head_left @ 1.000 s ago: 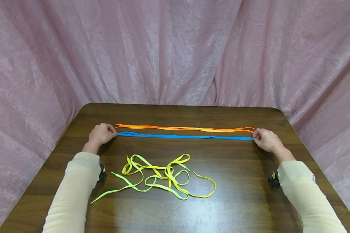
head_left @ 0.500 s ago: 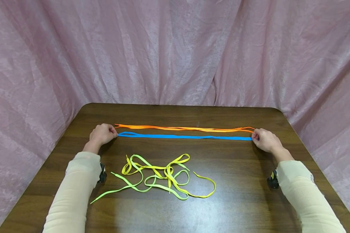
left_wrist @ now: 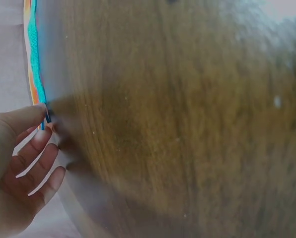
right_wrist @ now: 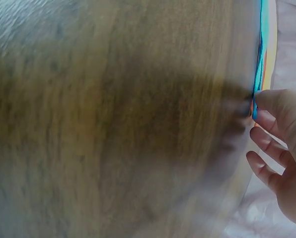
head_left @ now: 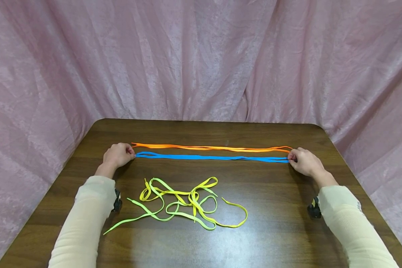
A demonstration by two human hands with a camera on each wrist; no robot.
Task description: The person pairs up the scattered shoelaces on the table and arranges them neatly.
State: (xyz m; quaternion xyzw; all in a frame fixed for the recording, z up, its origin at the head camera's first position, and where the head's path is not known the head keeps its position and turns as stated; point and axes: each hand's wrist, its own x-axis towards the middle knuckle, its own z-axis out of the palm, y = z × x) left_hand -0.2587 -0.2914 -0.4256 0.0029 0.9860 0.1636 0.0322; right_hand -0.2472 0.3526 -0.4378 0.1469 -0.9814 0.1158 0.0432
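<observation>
A blue shoelace (head_left: pixel 201 157), doubled into side-by-side strands, stretches nearly straight across the table. My left hand (head_left: pixel 119 153) pinches its left end between thumb and index finger; the left wrist view shows short blue tips poking out below that pinch (left_wrist: pixel 42 124). At the other end my right hand (head_left: pixel 306 162) pinches the blue strands, which spread slightly apart just left of the fingers. Right behind the blue lace, and roughly parallel, lies an orange shoelace (head_left: pixel 201 147), also in several strands. Its right tips reach close to my right hand.
Nearer to me, a yellow shoelace (head_left: pixel 236 225) and a light green shoelace (head_left: pixel 120 222) lie loosely tangled together on the brown wooden table (head_left: pixel 271 238). Pink curtains (head_left: pixel 201 67) hang behind the table and at both sides.
My right hand has shifted slightly left, and the blue strands beside it have slackened and parted. My left hand has moved barely to the right. The other laces stay put.
</observation>
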